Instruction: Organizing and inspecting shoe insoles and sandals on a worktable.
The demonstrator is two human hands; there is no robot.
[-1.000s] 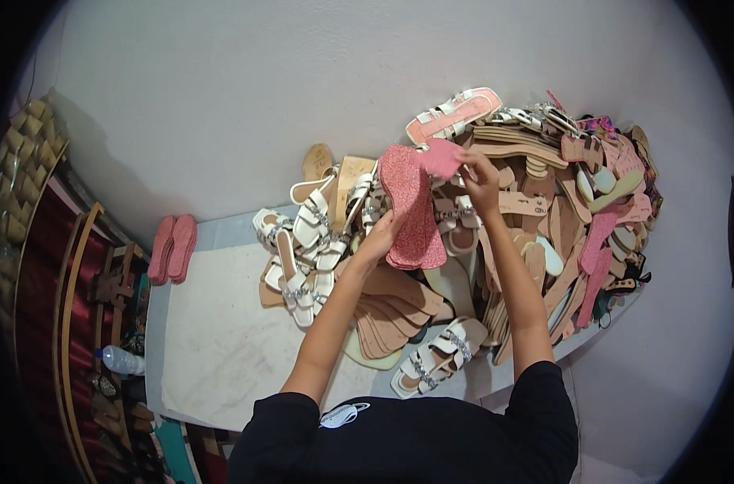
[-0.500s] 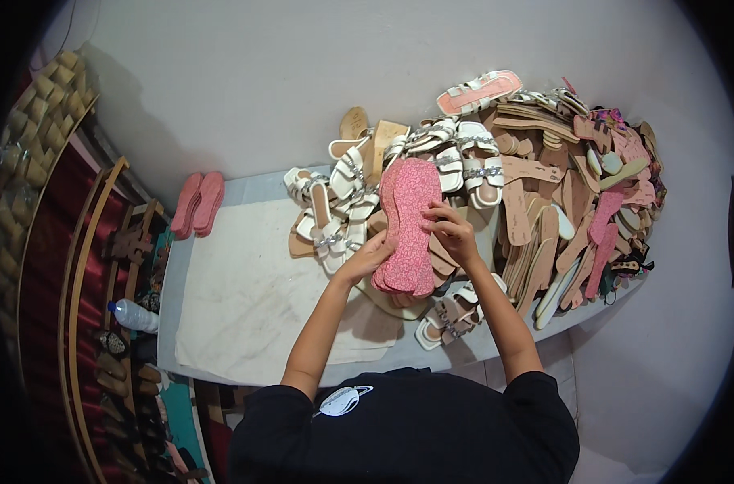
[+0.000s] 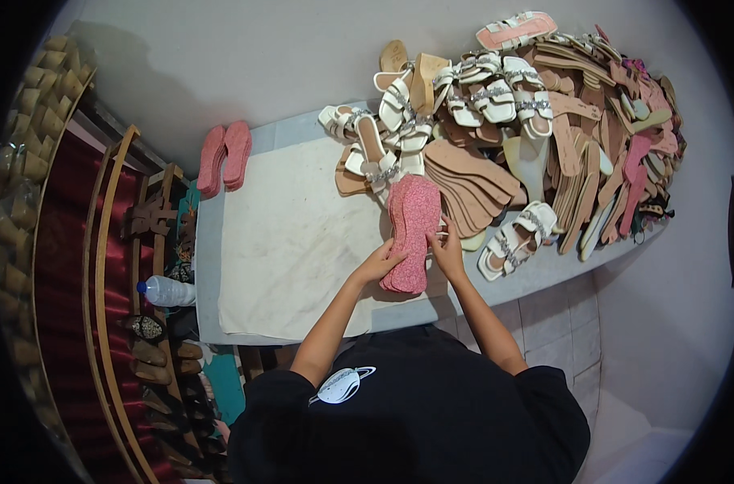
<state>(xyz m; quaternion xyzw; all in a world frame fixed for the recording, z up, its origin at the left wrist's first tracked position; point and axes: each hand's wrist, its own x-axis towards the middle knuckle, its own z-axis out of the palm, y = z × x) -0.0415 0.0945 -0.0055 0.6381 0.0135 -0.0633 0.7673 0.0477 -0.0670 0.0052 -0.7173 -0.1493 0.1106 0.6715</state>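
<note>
A stack of pink speckled shoe soles (image 3: 411, 230) is held between both hands over the right edge of a white cloth (image 3: 294, 242) on the table. My left hand (image 3: 377, 264) grips the stack's left side near its lower end. My right hand (image 3: 447, 248) holds the right side, fingers on the edge. Just beyond the soles lies a pile of white strappy sandals (image 3: 383, 145) and tan insoles (image 3: 472, 177).
A pair of pink soles (image 3: 225, 157) lies at the table's far left corner. A big heap of sandals and soles (image 3: 593, 121) covers the right of the table. A water bottle (image 3: 165, 290) and shoes on racks (image 3: 153, 355) stand at left.
Both hands have brought the pink soles from the sandal pile toward me and left, down onto the cloth's edge.
</note>
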